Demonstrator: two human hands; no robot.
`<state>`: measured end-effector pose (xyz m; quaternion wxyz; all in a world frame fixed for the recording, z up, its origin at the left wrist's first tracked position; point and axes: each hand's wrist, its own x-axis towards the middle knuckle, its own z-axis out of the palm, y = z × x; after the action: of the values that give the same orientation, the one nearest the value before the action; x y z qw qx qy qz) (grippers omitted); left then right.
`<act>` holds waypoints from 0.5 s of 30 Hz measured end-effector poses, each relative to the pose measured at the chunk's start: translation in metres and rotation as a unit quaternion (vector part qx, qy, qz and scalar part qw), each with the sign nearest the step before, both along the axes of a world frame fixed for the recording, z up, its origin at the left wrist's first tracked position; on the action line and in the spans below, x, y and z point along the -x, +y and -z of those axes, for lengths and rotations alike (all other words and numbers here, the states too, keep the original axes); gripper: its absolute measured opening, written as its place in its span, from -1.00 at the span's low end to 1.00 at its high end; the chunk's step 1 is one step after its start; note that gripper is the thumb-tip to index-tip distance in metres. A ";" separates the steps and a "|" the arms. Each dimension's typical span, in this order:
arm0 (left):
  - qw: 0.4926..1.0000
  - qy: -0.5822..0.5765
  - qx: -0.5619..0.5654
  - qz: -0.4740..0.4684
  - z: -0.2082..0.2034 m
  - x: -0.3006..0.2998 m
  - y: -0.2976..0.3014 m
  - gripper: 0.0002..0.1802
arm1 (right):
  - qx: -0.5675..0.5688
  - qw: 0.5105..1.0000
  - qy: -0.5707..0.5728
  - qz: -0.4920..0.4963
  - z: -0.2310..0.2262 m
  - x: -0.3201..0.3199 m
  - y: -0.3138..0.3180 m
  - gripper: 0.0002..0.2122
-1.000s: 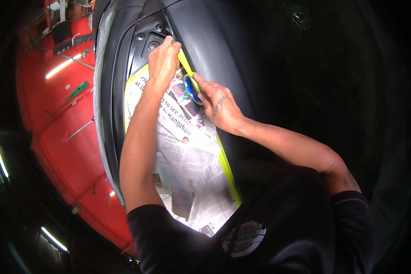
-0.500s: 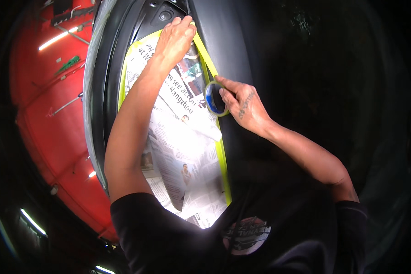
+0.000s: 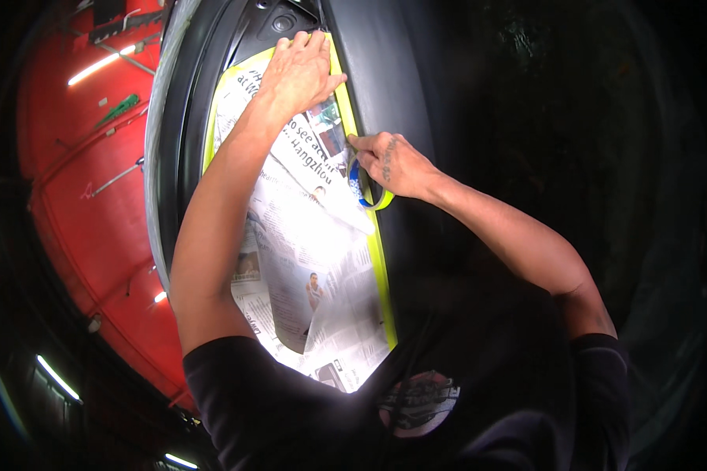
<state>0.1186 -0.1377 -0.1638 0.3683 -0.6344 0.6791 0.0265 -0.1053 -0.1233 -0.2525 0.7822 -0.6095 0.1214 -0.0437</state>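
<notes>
1. Since the earlier frame, the tape roll has swung inward over the newspaper's 3 o'clock edge.
2. At 2 o'clock, the right hand points its index finger onto the yellow strip; its other fingers curl onto the tape roll, partly hidden.
3. Farther, at 12 o'clock, the left hand lies flat, fingers now slightly spread, thumb out over the strip.

The left hand has spread from its bunched grip, thumb now out over the yellow tape strip. The right hand has moved in toward the newspaper; the tape roll has tipped below its fingers. Between the hands, the strip, angled outward before, now follows the newspaper's edge.
</notes>
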 end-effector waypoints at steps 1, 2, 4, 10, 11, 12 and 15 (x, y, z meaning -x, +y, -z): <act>1.000 -0.010 -0.006 0.001 0.000 0.001 0.000 -0.35 | -0.001 1.000 0.006 -0.005 0.002 -0.001 0.001 -0.68; 1.000 -0.020 -0.012 0.003 0.001 0.002 0.001 -0.31 | -0.003 1.000 0.013 -0.009 0.003 -0.002 0.001 -0.71; 0.999 -0.037 -0.012 0.001 0.003 0.004 0.003 -0.24 | 0.005 1.000 0.002 -0.004 0.002 -0.001 0.002 -0.64; 0.998 -0.020 0.063 -0.003 0.009 0.013 0.010 -0.31 | 0.001 0.999 0.031 -0.018 0.005 -0.001 0.002 -0.61; 0.999 -0.015 0.044 -0.014 0.009 0.015 0.012 -0.31 | 0.001 0.999 0.036 -0.018 0.004 0.000 0.002 -0.61; 0.999 -0.011 0.025 -0.025 0.009 0.016 0.014 -0.31 | -0.007 0.998 0.044 -0.036 0.004 0.001 -0.001 -0.61; 0.999 -0.009 -0.014 -0.046 0.008 0.019 0.019 -0.16 | -0.005 0.999 0.042 -0.031 0.006 -0.001 0.001 -0.61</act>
<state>0.0995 -0.1185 -0.1716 0.3814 -0.6600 0.6456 0.0471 -0.1044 -0.1219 -0.2586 0.7806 -0.6102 0.1352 0.0064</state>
